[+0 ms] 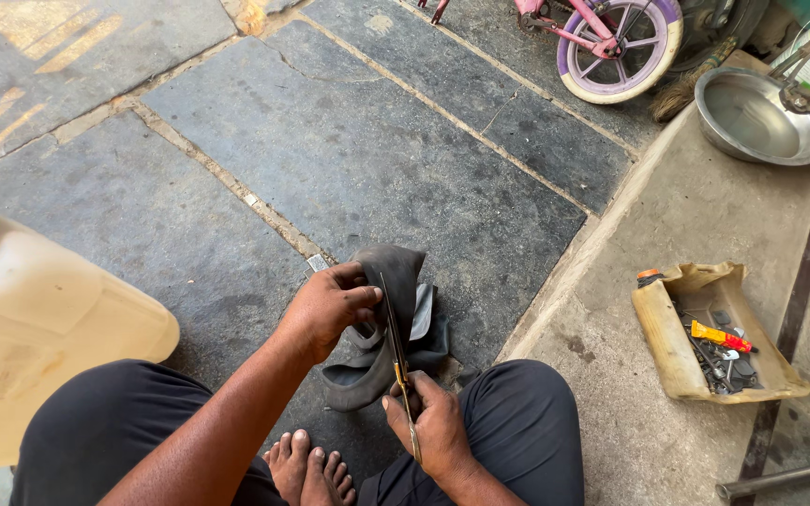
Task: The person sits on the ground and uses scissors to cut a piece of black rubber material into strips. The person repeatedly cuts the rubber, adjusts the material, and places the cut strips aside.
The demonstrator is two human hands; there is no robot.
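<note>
My left hand grips the upper fold of a black rubber inner tube that lies bunched on the stone floor between my knees. My right hand is closed on the handles of a pair of scissors. The long blades point up and away from me, running along the tube's folded edge beside my left fingers. My bare feet rest just below the tube, and my dark trousers frame both sides.
A large cream plastic jerrycan stands at the left. On the raised concrete step at the right sit a cut-open plastic container of small tools, a metal bowl and a hammer. A small pink bicycle's wheel is at the top.
</note>
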